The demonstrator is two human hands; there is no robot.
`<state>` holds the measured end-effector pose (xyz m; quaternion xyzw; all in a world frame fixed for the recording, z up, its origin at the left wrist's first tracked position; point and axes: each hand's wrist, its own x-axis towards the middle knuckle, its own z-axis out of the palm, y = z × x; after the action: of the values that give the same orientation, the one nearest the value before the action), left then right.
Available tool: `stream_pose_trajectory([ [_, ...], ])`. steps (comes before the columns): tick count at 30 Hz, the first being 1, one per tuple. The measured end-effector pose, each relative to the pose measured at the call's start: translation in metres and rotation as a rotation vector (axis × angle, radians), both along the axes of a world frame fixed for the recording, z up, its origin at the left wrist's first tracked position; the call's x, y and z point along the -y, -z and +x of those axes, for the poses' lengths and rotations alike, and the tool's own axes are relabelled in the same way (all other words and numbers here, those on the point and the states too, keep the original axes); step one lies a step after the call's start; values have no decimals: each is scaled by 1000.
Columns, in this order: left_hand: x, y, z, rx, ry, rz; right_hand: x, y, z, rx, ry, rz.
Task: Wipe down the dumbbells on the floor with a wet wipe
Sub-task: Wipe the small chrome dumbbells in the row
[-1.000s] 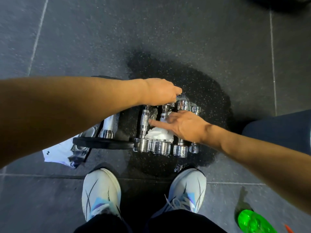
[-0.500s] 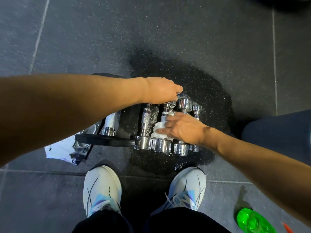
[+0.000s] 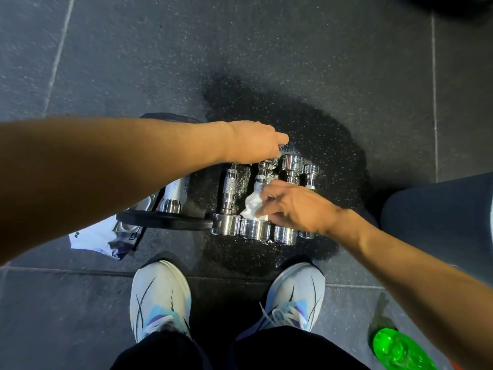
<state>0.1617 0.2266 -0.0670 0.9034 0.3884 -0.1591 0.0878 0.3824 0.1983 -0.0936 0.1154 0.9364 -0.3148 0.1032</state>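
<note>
Several chrome dumbbells (image 3: 230, 201) lie side by side on a wet patch of dark floor, handles pointing away from me. My right hand (image 3: 296, 206) pinches a crumpled white wet wipe (image 3: 252, 205) against the handle of the second dumbbell from the left, just above its near head. My left hand (image 3: 253, 142) rests knuckles-up on the far heads of the left dumbbells; its fingers are hidden underneath.
A black weight plate (image 3: 162, 221) with a chrome bar (image 3: 170, 196) lies left of the dumbbells, over a white wipes packet (image 3: 96, 240). My two white shoes (image 3: 160, 297) stand just below. A green bottle cap (image 3: 397, 348) sits at bottom right; a dark-clothed leg (image 3: 440, 209) at right.
My right hand curled from flat fingers to a pinch on the wipe and slid it along the second dumbbell's handle. My left hand has stayed on the far heads.
</note>
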Motion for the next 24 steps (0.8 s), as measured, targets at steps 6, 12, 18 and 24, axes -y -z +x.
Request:
stream_pose_trajectory([
  [6,1,-1,-1,11,-6,0,-4,-5,7,135,85,-25],
  [12,2,0,-1,15,-15,3,12,-1,-15,84,49,-43],
  [18,4,2,-7,34,-37,-8,-19,-9,-2,288,126,-28],
  [24,3,2,-4,29,-43,-11,-2,0,-14,19,341,210],
])
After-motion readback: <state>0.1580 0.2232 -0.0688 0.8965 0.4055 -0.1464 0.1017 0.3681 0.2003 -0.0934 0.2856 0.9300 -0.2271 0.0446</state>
